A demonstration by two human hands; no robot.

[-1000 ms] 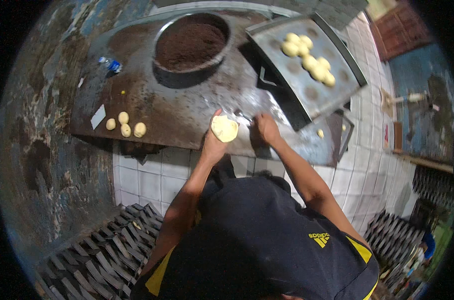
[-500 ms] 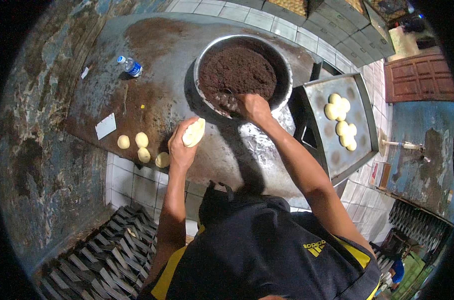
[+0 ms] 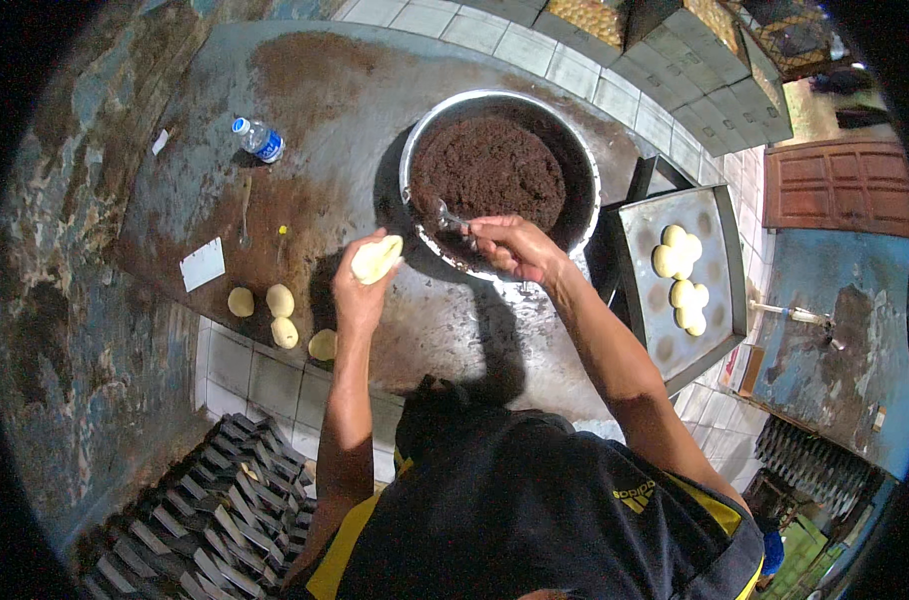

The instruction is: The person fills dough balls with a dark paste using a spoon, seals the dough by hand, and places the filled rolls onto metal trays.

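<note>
My left hand (image 3: 355, 285) cups a pale, flattened piece of dough (image 3: 376, 259), held above the table to the left of a large round metal bowl. Dark brown crumbly filling (image 3: 495, 170) fills much of the bowl (image 3: 411, 160). In the fingers of my right hand (image 3: 520, 247) is a metal spoon (image 3: 447, 214), its head over the bowl's near left side. How much filling is on the spoon is hard to make out. Several round dough balls (image 3: 281, 300) lie near the table's front left edge.
A metal baking tray (image 3: 710, 300) with clusters of pale dough balls (image 3: 677, 252) stands to the right of the bowl. On the worn table (image 3: 315, 180) are a plastic bottle (image 3: 259, 140) and a white card (image 3: 203, 265). Stacked metal boxes (image 3: 705, 80) stand at the far right.
The spoon has come up out of the filling toward the bowl's near left rim, and its head now shows. My left hand still holds the dough piece. The whole view has shifted slightly.
</note>
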